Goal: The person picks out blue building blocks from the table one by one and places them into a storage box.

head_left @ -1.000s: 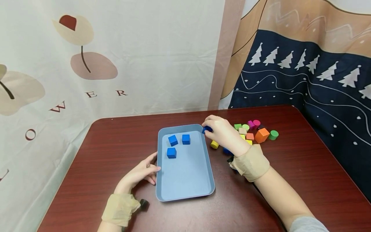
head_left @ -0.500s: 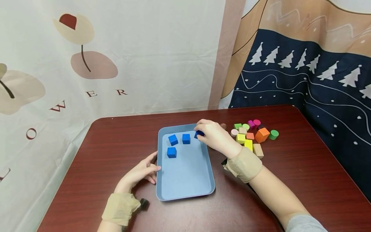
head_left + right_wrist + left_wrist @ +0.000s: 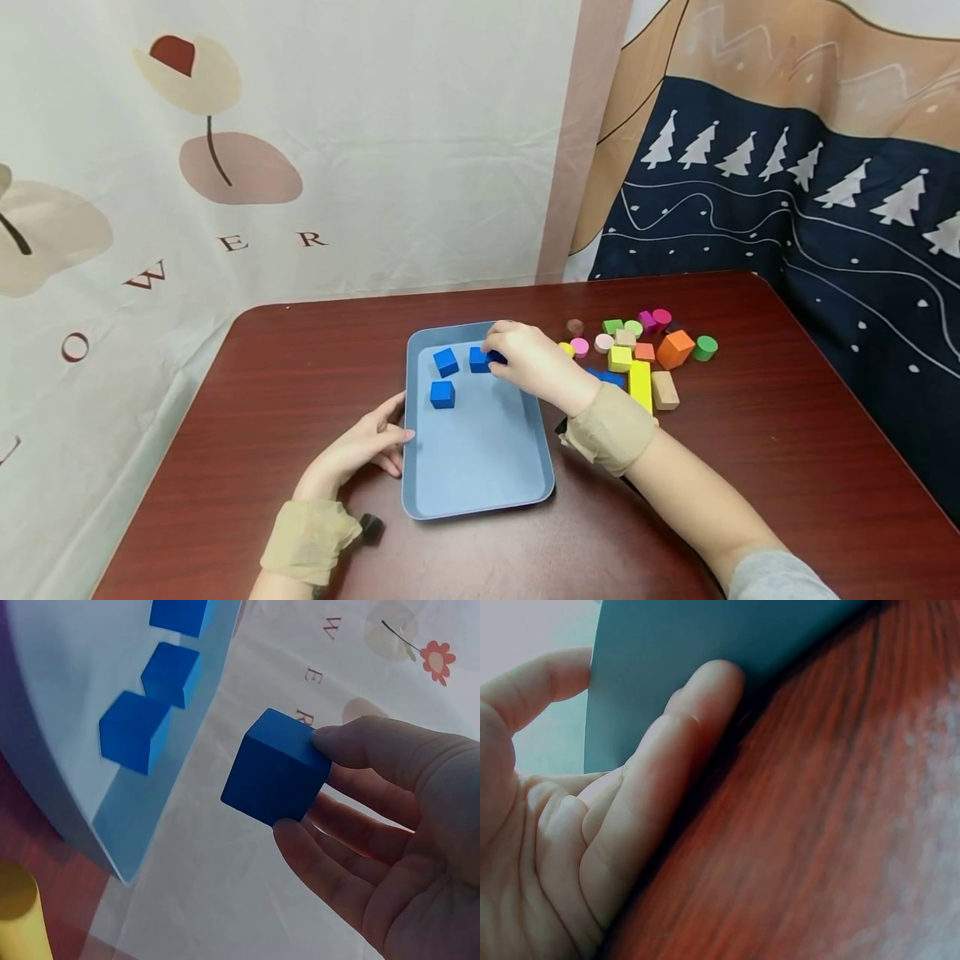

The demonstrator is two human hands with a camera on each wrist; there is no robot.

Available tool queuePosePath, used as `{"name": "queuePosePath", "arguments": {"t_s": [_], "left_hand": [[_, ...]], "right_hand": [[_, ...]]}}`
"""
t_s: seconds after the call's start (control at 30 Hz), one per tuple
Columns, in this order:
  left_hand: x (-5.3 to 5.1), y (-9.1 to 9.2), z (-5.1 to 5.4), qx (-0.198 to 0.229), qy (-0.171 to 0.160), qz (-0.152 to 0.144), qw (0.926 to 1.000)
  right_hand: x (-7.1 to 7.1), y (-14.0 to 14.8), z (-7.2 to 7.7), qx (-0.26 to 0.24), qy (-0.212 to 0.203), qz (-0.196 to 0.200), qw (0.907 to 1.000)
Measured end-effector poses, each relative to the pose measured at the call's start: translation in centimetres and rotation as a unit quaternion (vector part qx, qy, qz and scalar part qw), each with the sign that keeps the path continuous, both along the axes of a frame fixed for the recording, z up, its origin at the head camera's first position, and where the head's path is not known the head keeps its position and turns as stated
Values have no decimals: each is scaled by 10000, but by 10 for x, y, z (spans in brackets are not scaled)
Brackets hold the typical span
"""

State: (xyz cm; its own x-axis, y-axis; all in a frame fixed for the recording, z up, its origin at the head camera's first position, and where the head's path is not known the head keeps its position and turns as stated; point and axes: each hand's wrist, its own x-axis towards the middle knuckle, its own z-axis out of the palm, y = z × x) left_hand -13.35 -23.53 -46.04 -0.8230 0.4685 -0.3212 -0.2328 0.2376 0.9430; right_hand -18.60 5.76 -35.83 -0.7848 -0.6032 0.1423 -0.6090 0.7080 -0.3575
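Near the top right of the blue tray (image 3: 480,458), my right hand (image 3: 536,358) pinches a blue cube (image 3: 496,357) between thumb and fingertips. The right wrist view shows that cube (image 3: 274,769) held in the fingers. Three other blue cubes lie in the tray: one (image 3: 446,362) at upper left, one (image 3: 477,359) just left of the held cube, one (image 3: 442,394) lower. At the tray's left edge my left hand (image 3: 367,442) has its thumb over the rim and its fingers against the outer wall (image 3: 645,645), seen in the left wrist view.
Right of the tray lies a loose group of blocks, among them a tall yellow block (image 3: 640,385), an orange block (image 3: 675,349), a green cylinder (image 3: 705,348) and a beige block (image 3: 664,390). Printed cloths hang behind the brown table (image 3: 315,358).
My right hand has carried the blue cube leftward from the tray's right rim to beside the upper cube, uncovering more blocks on the right. My left hand has stayed at the tray.
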Motion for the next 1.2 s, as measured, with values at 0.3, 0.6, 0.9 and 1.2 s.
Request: {"name": "queuePosePath", "arguments": {"t_s": [0.3,0.6,0.9,1.2], "left_hand": [[0,0,-1,57,20,-28,10000],[1,2,2,154,16,-65,9999],[1,2,4,168,16,-83,9998],[1,2,3,121,32,-88,9999]], "right_hand": [[2,-14,-9,-3,-189,75,9998],[4,-25,-14,-91,-315,62,9994],[3,-31,-21,-31,-322,34,9995],[1,-38,-27,43,-338,71,9994]]}}
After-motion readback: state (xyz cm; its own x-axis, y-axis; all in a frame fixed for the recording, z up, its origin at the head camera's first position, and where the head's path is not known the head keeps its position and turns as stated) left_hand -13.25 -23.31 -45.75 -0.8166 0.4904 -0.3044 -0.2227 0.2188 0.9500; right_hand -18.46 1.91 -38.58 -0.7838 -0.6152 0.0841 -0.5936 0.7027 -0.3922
